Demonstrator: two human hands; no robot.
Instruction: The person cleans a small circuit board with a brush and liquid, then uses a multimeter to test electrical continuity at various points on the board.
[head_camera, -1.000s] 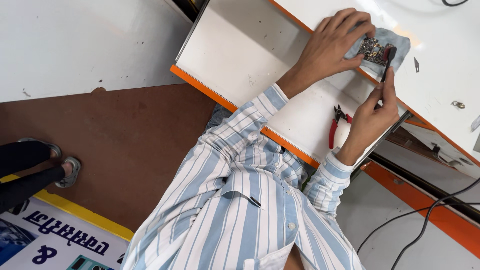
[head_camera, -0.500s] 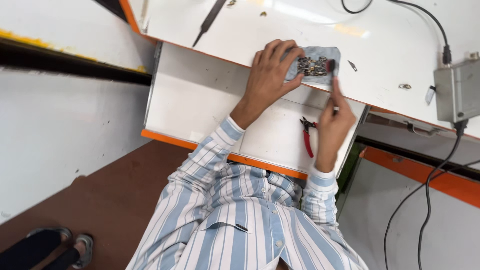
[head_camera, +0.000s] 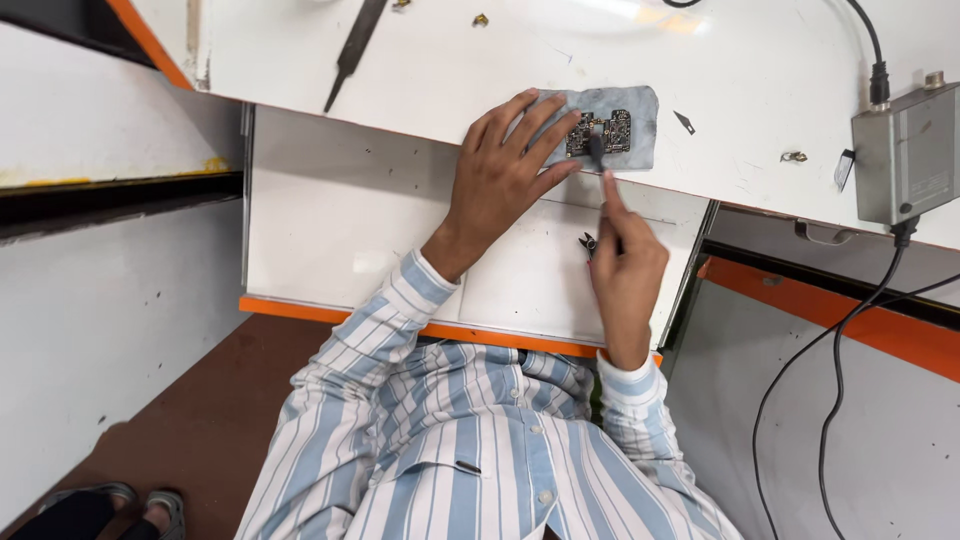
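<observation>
- My left hand (head_camera: 500, 175) lies flat and spread on the white tabletop (head_camera: 760, 60), fingertips pressing the near edge of a small dark circuit board (head_camera: 600, 132) — pinning it, not gripping it.
- My right hand (head_camera: 625, 265) is closed narrowly around a thin dark tool (head_camera: 597, 152), forefinger stretched along it, tip touching the board's lower edge.
- The board sits on a grey mat (head_camera: 640, 125) near the tabletop's front edge, above the open white drawer (head_camera: 340, 220).
- I judge the board light, stiff and fragile: crowded with tiny parts, likely to skate if pushed. I would hold it by its bare edges or press down beside it, never on the components.
- Just behind my right hand, pliers with a reddish handle (head_camera: 588, 243) lie in the drawer, mostly hidden.
- Farther out: a dark slim tool (head_camera: 352, 52) lies to the upper left, a grey metal box (head_camera: 905, 150) with black cables (head_camera: 835, 350) to the right, small loose screws (head_camera: 793, 156) between.
- Against the picture half a second ago, my view has swung — the board now sits nearer centre and the drawer looks squarer. My left hand has opened flatter, and the right has come up so the tool meets the board.
</observation>
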